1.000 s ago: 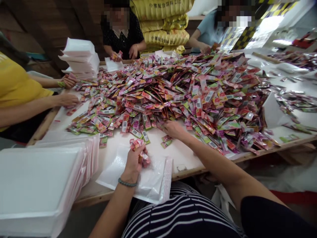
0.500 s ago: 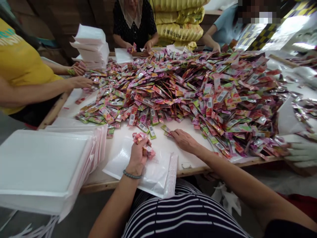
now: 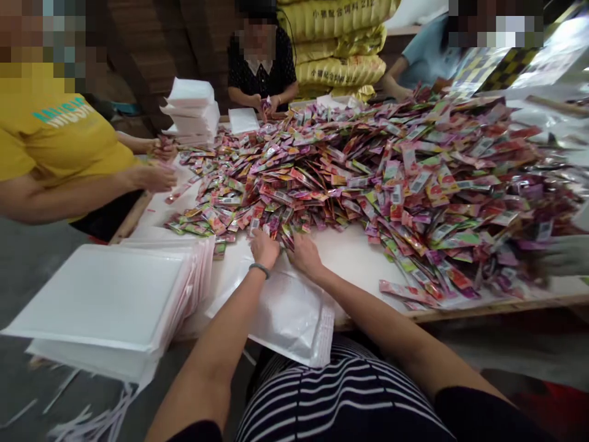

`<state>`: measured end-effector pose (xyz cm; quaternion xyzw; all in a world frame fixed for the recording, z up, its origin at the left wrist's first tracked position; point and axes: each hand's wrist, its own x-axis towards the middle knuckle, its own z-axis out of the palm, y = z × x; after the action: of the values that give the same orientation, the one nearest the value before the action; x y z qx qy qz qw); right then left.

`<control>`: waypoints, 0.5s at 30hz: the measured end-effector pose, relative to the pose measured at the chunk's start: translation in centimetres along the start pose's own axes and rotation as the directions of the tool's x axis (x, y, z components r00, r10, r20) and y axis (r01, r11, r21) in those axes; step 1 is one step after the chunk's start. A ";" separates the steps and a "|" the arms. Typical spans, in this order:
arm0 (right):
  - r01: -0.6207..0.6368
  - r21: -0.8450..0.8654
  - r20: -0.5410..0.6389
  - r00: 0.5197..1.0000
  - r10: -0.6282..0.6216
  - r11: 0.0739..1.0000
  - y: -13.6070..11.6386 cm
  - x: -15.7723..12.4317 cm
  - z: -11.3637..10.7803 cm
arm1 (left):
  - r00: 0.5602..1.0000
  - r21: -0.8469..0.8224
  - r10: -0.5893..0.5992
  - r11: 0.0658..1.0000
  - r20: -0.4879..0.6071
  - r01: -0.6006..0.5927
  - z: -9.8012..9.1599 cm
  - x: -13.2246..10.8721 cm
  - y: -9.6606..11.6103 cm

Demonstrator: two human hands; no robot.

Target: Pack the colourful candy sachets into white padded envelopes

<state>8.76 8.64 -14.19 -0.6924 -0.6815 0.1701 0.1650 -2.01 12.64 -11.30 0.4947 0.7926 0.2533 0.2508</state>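
A large heap of small, colourful sachets point(image 3: 322, 159) covers the table in front of me. My left hand point(image 3: 265, 250), with a beaded bracelet on its wrist, is closed on some sachets at the heap's near edge; its fingertips are partly hidden. Close beside it on the right, my right hand point(image 3: 304, 253) has its fingers closed round several green and pink sachets. Beneath my forearms lies a white padded mailer point(image 3: 289, 313), flat at the table's near edge, its flap strip toward my right.
A thick stack of white padded mailers point(image 3: 101, 294) stands at my left, another stack point(image 3: 193, 113) farther back. A co-worker in a yellow shirt point(image 3: 59, 141) works at the left; two more people are across the table. A gloved hand point(image 3: 564, 255) reaches in at right.
My left hand, holding a bunch of sachets, has moved forward from above the mailer to the heap. My right hand has moved left beside it. The view has shifted slightly.
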 end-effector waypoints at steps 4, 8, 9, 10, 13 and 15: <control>-0.052 0.041 0.112 0.993 0.047 0.998 2.7 -0.5 -1.4 | 0.998 -0.075 -0.049 0.996 0.027 0.051 -1.7 -1.0 -1.3; -0.138 0.330 0.193 0.978 0.076 0.934 5.9 -1.7 -2.6 | 0.925 -0.587 -0.034 0.764 0.377 0.267 -1.7 -3.5 -1.5; -0.154 0.485 0.203 0.977 0.060 0.861 6.2 -2.0 -2.6 | 0.891 -0.644 0.007 0.693 0.454 0.324 -1.1 -4.3 -1.1; -0.152 0.637 0.196 0.980 0.031 0.755 6.2 -2.3 -2.6 | 0.862 -0.674 0.042 0.643 0.505 0.363 -0.4 -5.1 -0.6; -0.020 0.870 0.076 0.992 -0.095 0.493 5.2 -3.2 -2.7 | 0.828 -0.716 0.097 0.563 0.553 0.412 1.7 -6.9 1.3; 0.094 0.869 -0.008 0.984 -0.177 0.485 4.5 -3.9 -3.0 | 0.816 -0.741 0.121 0.507 0.566 0.439 2.4 -7.5 2.2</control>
<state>14.07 4.72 -13.59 -0.4524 -0.5627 0.5037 0.4744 3.94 7.00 -10.56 0.2790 0.5020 0.4266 0.6987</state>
